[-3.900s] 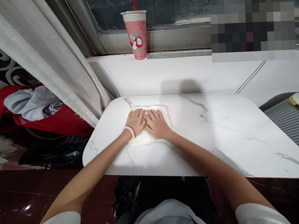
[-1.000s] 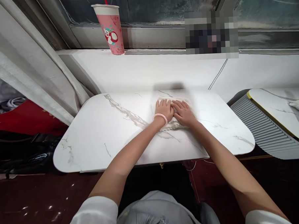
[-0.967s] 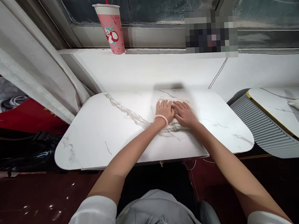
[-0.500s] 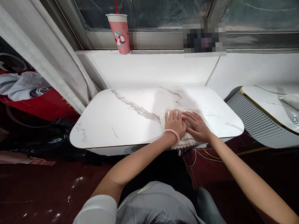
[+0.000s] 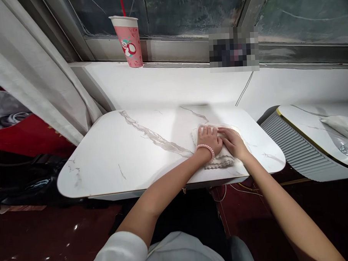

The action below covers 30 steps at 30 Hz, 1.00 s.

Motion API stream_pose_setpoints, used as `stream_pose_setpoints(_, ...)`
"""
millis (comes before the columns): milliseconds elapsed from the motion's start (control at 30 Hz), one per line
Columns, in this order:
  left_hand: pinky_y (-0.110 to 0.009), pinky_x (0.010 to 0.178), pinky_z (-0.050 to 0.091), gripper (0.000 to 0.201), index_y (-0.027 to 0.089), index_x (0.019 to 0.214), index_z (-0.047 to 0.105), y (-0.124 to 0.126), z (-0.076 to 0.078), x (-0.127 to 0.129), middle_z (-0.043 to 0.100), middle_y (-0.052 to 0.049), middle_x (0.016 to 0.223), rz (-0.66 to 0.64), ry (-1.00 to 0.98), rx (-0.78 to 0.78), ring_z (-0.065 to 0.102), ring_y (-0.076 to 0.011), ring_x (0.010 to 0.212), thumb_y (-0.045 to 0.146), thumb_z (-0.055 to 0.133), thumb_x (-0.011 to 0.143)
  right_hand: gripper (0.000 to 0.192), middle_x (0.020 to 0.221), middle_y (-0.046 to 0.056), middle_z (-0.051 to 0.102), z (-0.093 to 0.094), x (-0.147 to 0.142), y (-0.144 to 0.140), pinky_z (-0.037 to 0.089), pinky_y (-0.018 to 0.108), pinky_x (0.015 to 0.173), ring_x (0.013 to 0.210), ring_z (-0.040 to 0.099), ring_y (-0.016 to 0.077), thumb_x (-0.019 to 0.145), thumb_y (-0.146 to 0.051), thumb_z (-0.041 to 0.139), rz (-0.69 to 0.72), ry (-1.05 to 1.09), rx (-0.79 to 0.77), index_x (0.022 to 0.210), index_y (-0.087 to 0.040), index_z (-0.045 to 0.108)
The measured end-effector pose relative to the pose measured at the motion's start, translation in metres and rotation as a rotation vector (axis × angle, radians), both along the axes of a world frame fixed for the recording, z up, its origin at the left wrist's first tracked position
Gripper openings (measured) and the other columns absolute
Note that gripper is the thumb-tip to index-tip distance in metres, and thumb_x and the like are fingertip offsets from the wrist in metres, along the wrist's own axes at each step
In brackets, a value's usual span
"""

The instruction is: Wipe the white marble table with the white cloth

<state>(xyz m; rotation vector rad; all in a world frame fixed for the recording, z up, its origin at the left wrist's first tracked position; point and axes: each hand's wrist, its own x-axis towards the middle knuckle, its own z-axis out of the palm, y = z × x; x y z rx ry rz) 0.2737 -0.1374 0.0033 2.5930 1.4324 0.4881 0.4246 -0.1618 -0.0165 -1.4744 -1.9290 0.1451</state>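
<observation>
A white folded cloth (image 5: 221, 162) with a wavy edge lies on the right half of a marble-patterned white tabletop (image 5: 100, 153). My left hand (image 5: 209, 138), a pink coil band round its wrist, rests flat on the cloth with its fingers spread. Beside it, my right hand (image 5: 233, 141) presses on the cloth's right part, fingers stretched toward the left hand and slightly bent. Both palms face down, hiding the middle of the cloth. Neither hand visibly pinches it.
On the window ledge stands a pink paper cup (image 5: 130, 44) with a red straw. A grey-white curtain (image 5: 44, 74) hangs at left. To the right is a ribbed-sided cabinet (image 5: 295, 140) bearing a white cloth and clear objects. Cables (image 5: 223, 193) run below the tabletop.
Cloth and hands have moved back from the tabletop's front edge, which the cloth overhung before. My right hand's fingers are more bent. The camera view has turned slightly.
</observation>
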Motion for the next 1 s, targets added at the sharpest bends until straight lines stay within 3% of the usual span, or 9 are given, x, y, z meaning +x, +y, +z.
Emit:
stream_pose_setpoints(333, -0.044, 0.121, 0.019, 0.048, 0.012, 0.137, 0.050, 0.122, 0.002, 0.021, 0.051, -0.013, 0.145, 0.056, -0.043, -0.013, 0.040, -0.0252, 0.137, 0.033, 0.034, 0.097, 0.031, 0.120, 0.007, 0.068, -0.004, 0.018, 0.134, 0.041, 0.051, 0.105, 0.117, 0.058, 0.0294, 0.085, -0.028, 0.043, -0.029, -0.025, 0.072, 0.107, -0.025, 0.065)
stream_pose_setpoints(533, -0.044, 0.119, 0.021, 0.045, 0.015, 0.132, 0.053, 0.170, 0.000, 0.038, 0.057, -0.012, 0.135, 0.086, -0.037, 0.022, 0.046, -0.0244, 0.130, 0.033, 0.032, 0.097, 0.032, 0.116, 0.008, 0.069, -0.003, 0.033, 0.184, 0.043, 0.048, 0.102, 0.112, 0.059, 0.0290, 0.085, -0.026, 0.041, -0.015, -0.076, 0.088, 0.107, -0.023, 0.064)
stream_pose_setpoints(767, -0.044, 0.119, 0.020, 0.044, 0.014, 0.130, 0.055, 0.180, -0.003, 0.045, 0.057, -0.012, 0.136, 0.092, -0.024, 0.040, 0.045, -0.0237, 0.131, 0.030, 0.031, 0.097, 0.032, 0.121, 0.008, 0.067, -0.002, 0.041, 0.194, 0.043, 0.046, 0.103, 0.116, 0.058, 0.0283, 0.088, -0.027, 0.042, -0.027, -0.116, 0.051, 0.112, -0.024, 0.064)
stream_pose_setpoints(1000, -0.046, 0.120, 0.019, 0.049, 0.012, 0.138, 0.049, 0.145, -0.002, 0.038, 0.049, -0.014, 0.147, 0.103, -0.024, 0.022, 0.037, -0.0247, 0.139, 0.030, 0.029, 0.098, 0.035, 0.130, 0.007, 0.063, -0.004, 0.033, 0.159, 0.039, 0.050, 0.108, 0.124, 0.053, 0.0278, 0.091, -0.027, 0.040, -0.031, -0.119, 0.040, 0.118, -0.025, 0.062)
